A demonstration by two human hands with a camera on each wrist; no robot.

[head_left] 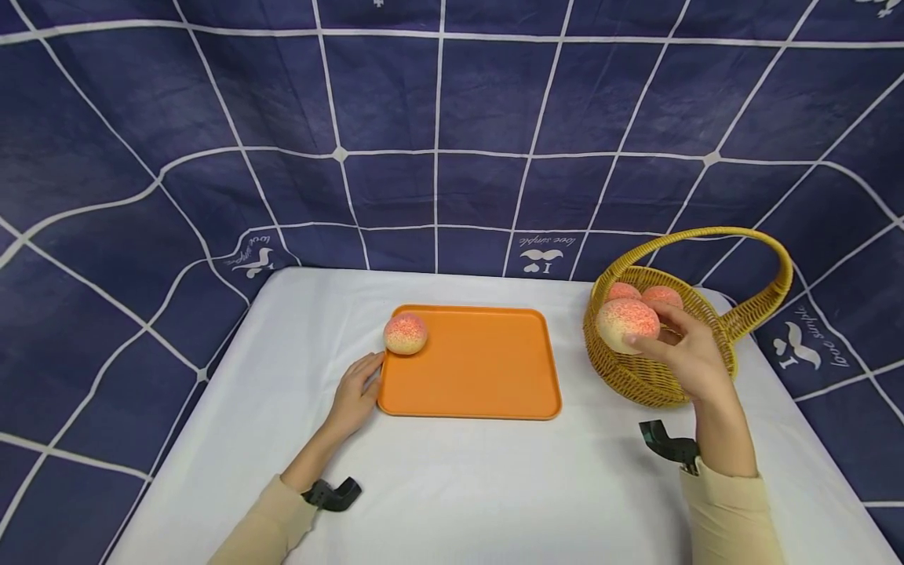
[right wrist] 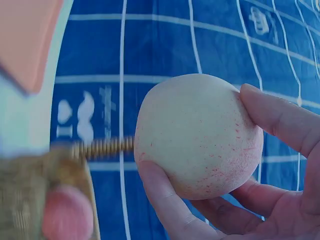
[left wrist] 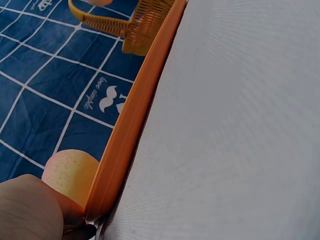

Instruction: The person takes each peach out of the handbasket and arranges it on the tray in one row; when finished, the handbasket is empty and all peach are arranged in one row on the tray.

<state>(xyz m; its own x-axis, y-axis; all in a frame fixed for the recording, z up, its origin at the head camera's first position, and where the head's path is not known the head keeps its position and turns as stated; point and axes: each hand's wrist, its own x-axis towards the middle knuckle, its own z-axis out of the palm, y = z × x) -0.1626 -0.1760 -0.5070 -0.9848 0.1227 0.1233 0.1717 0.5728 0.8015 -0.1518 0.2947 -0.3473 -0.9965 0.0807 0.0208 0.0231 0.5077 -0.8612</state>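
In the head view my right hand (head_left: 695,357) holds a peach (head_left: 627,324), speckled red over pale yellow, above the wicker basket (head_left: 653,384). The right wrist view shows the thumb and fingers spread around this peach (right wrist: 200,135). Two more peaches are partly visible inside the basket, behind the held one. My left hand (head_left: 356,396) rests against the left edge of an orange tray (head_left: 473,361), its fingertips touching the rim. Another peach (head_left: 406,333) sits in the tray's far left corner; the left wrist view shows this peach (left wrist: 72,175) beside the left hand (left wrist: 35,210).
The basket's tall arched handle (head_left: 706,233) rises over its far side and to the right. A white cloth (head_left: 480,486) covers the table. Behind and beside the table hangs a dark blue cloth (head_left: 480,94) with white grid lines.
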